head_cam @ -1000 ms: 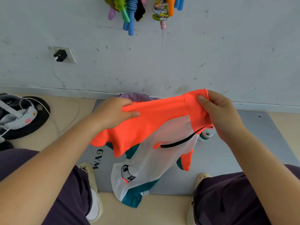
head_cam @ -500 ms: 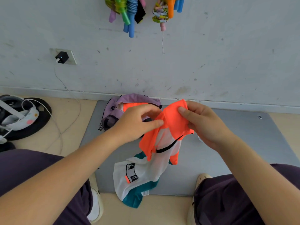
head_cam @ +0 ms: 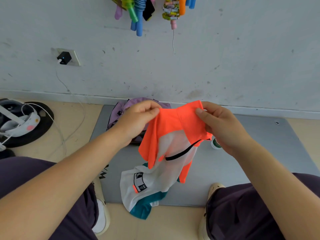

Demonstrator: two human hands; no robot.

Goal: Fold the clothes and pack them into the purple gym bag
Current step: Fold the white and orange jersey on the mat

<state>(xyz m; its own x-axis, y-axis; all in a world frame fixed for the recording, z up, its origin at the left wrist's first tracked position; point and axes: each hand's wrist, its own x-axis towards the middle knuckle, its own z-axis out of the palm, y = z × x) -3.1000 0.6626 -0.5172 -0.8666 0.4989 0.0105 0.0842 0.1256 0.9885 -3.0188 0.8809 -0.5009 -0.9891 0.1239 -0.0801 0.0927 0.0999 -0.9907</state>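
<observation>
A person seated over a grey mat (head_cam: 259,153) holds up an orange, white and teal sports shirt (head_cam: 173,135) by its orange top edge. The left hand (head_cam: 138,118) pinches one upper corner of the fabric between thumb and curled fingers; the right hand (head_cam: 220,125) pinches the other corner the same way. The rest of the shirt hangs down, and its white and teal lower part rests crumpled at the near edge of the mat. The purple gym bag (head_cam: 121,110) sits at the mat's far edge, by the wall, mostly hidden behind the left hand. This looks like the folding step, with the shirt not yet folded or packed; the next move likely calls for laying it flat on the mat or bringing its sides together evenly before carrying it to the bag. A black label on the white fabric shows a small logo and the word "TEAM"; the smaller print is unreadable. Partial black letters on the mat's left side may spell "GYM". A small white bottle (head_cam: 214,144) with a green label stands just beside the right hand.
</observation>
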